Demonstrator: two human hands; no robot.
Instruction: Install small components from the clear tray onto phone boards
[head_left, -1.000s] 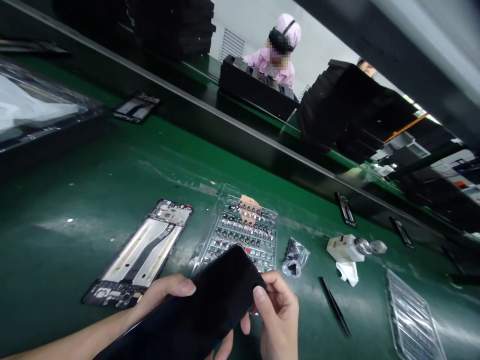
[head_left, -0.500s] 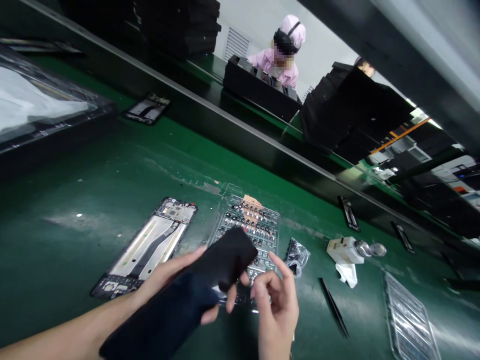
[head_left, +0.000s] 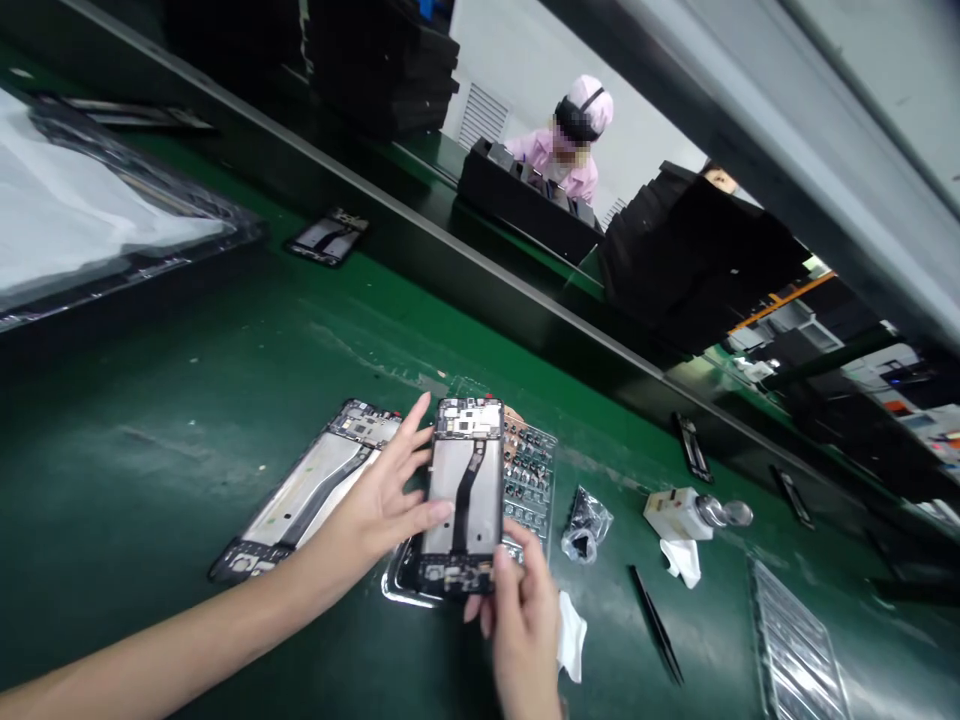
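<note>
An opened phone body is tilted up over the parts tray, its inner side facing me, with a circuit board at the top and a dark ribbon cable down the middle. My right hand grips its lower right corner, thumb on the front and fingers behind. Along the left edge lies my left hand, fingers spread and stretched, the thumb reaching over the phone body. Under and behind it is a clear tray of small parts, partly hidden. A second phone body rests on the bench, partly covered by my left forearm.
Black tweezers, a white bottle, a small plastic bag and a clear tray lie to the right. White cloth is beside my right hand. A box with white sheeting stands left. Beyond the ledge sits a person.
The phone body has turned from its dark screen side to its inner side and stands more upright. My right hand has closed on its lower corner; my left hand's fingers have spread.
</note>
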